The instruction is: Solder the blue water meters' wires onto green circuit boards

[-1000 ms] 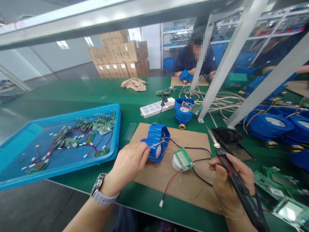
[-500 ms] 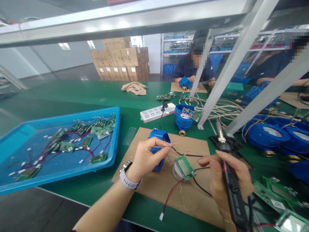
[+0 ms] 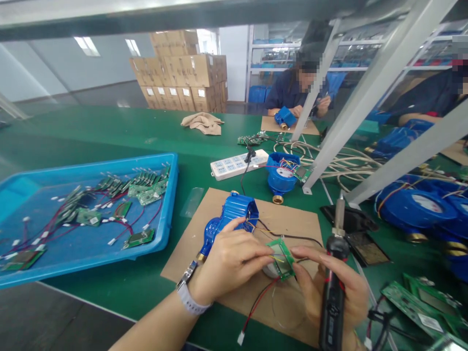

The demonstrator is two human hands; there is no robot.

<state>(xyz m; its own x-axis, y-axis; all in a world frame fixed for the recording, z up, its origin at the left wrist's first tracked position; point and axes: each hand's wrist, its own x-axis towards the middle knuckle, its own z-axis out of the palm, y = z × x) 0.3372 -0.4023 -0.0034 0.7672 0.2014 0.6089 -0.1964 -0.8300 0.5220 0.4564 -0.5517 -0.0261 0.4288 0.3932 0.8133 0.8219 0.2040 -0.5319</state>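
Note:
My left hand (image 3: 237, 258) is closed, thumb and fingertips pinching a thin yellow wire over a green circuit board (image 3: 283, 265) with a display. The wires run to a blue water meter (image 3: 234, 214) lying on its side behind that hand. In my right hand (image 3: 336, 287) is a black soldering iron (image 3: 333, 297), its metal tip pointing up and away. The thumb and forefinger of this hand also reach the board's right edge. A red and black lead (image 3: 253, 312) with a white plug hangs from the board, which rests on a round pale piece, partly hidden.
A blue tray (image 3: 170, 204) of circuit boards stands at left. Behind the cardboard (image 3: 300, 219) are a power strip (image 3: 237, 165) and another blue meter (image 3: 281, 178). More boards (image 3: 420, 307) lie at right, below slanted metal posts (image 3: 365, 92). A co-worker (image 3: 292, 92) sits opposite.
My left hand has moved right with the wire, to the circuit board. My right hand has come left to the board's edge, still holding the soldering iron. The view has shifted slightly.

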